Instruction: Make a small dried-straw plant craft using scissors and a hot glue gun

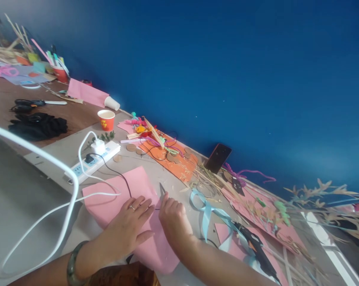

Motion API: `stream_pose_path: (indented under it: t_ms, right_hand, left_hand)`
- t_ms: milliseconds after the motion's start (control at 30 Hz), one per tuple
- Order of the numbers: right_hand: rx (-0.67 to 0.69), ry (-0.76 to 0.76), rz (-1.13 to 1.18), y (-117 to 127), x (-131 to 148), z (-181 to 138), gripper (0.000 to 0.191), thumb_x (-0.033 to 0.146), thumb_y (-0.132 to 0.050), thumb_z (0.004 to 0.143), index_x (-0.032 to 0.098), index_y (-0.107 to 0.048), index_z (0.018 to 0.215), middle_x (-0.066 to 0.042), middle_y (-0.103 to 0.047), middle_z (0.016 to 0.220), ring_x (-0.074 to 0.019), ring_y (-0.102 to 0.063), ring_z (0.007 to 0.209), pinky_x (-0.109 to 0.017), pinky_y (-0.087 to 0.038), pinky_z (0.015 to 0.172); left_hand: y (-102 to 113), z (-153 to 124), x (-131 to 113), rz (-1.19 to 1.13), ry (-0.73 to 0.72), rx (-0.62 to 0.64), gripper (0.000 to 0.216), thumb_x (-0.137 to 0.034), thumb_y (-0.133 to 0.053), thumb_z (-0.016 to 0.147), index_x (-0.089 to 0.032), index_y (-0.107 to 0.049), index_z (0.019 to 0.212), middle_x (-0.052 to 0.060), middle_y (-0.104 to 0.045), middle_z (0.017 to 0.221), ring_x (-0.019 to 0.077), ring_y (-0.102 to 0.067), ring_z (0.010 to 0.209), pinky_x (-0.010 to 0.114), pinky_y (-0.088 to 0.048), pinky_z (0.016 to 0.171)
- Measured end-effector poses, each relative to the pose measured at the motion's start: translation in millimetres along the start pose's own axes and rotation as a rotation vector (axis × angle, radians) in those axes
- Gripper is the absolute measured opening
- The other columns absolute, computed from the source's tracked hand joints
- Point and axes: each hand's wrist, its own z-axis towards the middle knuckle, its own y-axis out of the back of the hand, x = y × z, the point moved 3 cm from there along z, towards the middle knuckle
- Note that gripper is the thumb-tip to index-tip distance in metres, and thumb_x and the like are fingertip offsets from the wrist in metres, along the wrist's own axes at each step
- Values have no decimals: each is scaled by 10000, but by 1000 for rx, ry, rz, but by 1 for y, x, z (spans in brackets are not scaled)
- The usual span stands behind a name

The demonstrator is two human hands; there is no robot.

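The left hand (131, 222) lay flat, fingers spread, on the pink paper (108, 202) just beside the power strip (93, 162). The right hand (173, 216), at the paper's edge, gripped a pointed grey tool (162, 189).

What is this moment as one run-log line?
left hand: flat on pink sheet | right hand: closed around scissors, blades at sheet edge | nearby: power strip, blue ribbon

Even daylight, tilted view, edges slightly blurred.
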Motion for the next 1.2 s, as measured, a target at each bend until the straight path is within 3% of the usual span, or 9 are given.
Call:
stream_pose_path:
  t_ms: [733,933,1200]
  right_hand:
    - [47,36,-86,-1,6,8,383,-37,-457,807,-49,-575,1171,-68,-556,602,-183,-536,509,-286,-358,465]
    - [59,34,-37,-1,4,17,375,-48,-465,792,-51,-583,1148,-93,-573,629,-197,-560,557,-285,-357,480]
    - [11,-9,56,4,9,4,395,-63,-452,775,-26,-587,1144,-62,-543,609,-184,-527,529,-293,-354,489]
  left_hand:
    - [3,0,-2,4,13,9,555,-438,-433,934,-197,-365,1428,94,-496,1395,272,-393,1291,444,-285,1067]
    - [4,1,-1,-2,2,15,565,-428,-435,934,-191,-340,1438,87,-473,1420,274,-398,1285,448,-291,1064]
    - [4,1,-1,-13,1,17,587,-458,-451,922,-197,-345,1438,80,-484,1407,273,-403,1279,443,-303,1053]
